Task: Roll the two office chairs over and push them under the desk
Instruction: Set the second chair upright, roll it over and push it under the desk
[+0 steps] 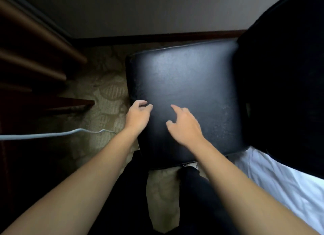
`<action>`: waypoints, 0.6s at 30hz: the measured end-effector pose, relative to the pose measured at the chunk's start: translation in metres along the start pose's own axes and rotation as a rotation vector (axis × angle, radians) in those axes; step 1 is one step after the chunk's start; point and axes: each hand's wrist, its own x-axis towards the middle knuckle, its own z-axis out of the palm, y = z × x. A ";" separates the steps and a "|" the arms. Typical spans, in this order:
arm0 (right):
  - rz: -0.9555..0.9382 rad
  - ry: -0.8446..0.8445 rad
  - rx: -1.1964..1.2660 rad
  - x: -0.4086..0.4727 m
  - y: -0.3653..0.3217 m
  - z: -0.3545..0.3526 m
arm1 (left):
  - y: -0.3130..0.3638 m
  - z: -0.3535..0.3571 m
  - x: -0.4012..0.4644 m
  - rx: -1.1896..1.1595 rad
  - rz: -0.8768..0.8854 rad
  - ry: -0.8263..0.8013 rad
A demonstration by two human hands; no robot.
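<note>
Both bare forearms come in from the bottom corners, closest to the lens, reaching out over a black chair seat (184,87). That seat is the biggest clear thing in the shot: a square, shiny leather-looking cushion filling the middle, seen from straight above, sitting on patterned carpet (105,94). Its far edge is near the dark baseboard and the plain wall (157,10) beyond it. A big dark curved shape (284,85) fills the right side, touching or overlapping the seat's right edge; looks like a chair back, but it's too dark to say if it belongs to this chair or another one.

Over on the left there's dark wooden furniture (35,50) with stepped edges, well apart from the seat, carpet in between. White fabric (280,182) shows in the lower right, just past the seat's near right corner. A pale cable (52,134) runs in from the left edge across the carpet toward the seat.

Left hand (137,117) is at the seat's left edge, fingers curled over loosely, tips on or just above the cushion, can't quite tell if it's actually gripping. Right hand (184,126) hovers over the near middle of the seat, fingers spread and relaxed, index stretched forward, holding nothing. It's a bit motion-blurred.
</note>
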 end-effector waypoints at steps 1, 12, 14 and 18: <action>0.001 0.007 0.003 -0.006 -0.002 -0.013 | 0.010 -0.003 -0.013 -0.014 0.015 -0.022; -0.432 0.160 -0.036 -0.123 -0.042 -0.220 | 0.145 0.029 -0.205 -0.115 0.296 0.040; -0.513 0.260 -0.062 -0.150 -0.041 -0.273 | 0.169 0.047 -0.241 -0.099 0.338 0.006; -0.580 0.488 -0.142 -0.186 -0.021 -0.372 | 0.222 0.066 -0.298 -0.015 0.455 -0.014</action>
